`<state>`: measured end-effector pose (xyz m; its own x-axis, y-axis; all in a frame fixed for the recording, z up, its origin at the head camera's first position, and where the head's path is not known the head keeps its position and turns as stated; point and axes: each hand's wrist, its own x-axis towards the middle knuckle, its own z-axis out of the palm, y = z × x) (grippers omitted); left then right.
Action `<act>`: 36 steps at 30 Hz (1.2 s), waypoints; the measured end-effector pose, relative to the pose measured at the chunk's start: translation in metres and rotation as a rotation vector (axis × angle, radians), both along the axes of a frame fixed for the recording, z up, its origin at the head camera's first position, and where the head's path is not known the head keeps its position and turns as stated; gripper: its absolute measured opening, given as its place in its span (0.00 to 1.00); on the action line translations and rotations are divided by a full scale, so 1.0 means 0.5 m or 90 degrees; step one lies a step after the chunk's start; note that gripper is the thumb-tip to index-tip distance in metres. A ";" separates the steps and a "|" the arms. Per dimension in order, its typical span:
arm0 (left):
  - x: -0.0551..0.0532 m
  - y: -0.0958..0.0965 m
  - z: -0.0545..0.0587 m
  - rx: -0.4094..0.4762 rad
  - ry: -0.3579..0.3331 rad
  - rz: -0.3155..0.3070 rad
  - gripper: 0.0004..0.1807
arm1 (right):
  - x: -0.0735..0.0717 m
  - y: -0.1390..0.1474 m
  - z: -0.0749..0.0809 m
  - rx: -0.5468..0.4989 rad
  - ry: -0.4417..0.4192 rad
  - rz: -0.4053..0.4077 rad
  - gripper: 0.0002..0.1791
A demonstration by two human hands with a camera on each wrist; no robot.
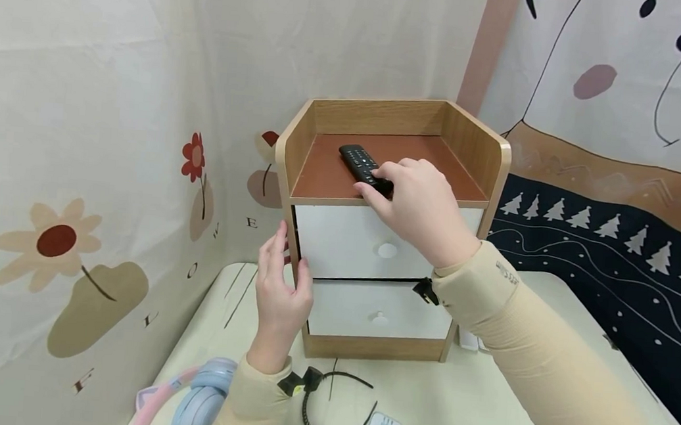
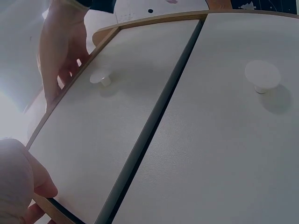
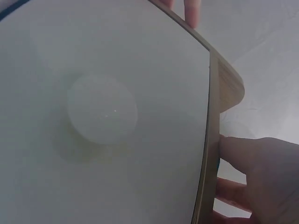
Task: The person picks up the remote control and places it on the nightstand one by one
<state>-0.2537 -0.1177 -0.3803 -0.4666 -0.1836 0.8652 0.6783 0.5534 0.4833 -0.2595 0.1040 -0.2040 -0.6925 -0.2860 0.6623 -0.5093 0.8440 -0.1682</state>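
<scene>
Because the right hand [image 1: 421,205] pinches just one end, the remote [image 1: 357,159] might slip, while the straight-fingered left hand [image 1: 281,294] touches the cabinet's [image 1: 338,242] left edge.

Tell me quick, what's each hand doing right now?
Left hand: open, fingers fairly straight against the left side of the small cabinet.
Right hand: closed on the near end of the black remote, between thumb and fingers.

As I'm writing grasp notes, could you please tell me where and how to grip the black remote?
I'd grip the remote across its long edges near the closer end, from the open front: its body is narrow, that end faces the front, and a raised rim encloses the back and sides.
</scene>
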 end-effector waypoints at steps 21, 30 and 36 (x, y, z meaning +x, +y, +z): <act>0.003 0.004 0.001 0.005 -0.010 -0.008 0.40 | -0.097 -0.084 0.063 0.096 -0.111 -0.020 0.23; 0.000 0.000 -0.002 0.001 0.000 -0.005 0.40 | -0.119 -0.102 0.052 0.075 -0.134 -0.029 0.25; -0.002 -0.001 -0.001 0.000 0.000 -0.011 0.41 | -0.119 -0.098 0.047 0.031 -0.153 -0.019 0.24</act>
<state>-0.2544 -0.1184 -0.3807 -0.4699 -0.1753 0.8651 0.6881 0.5412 0.4834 -0.3190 0.0549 -0.1807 -0.8370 -0.2906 0.4636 -0.4342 0.8683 -0.2397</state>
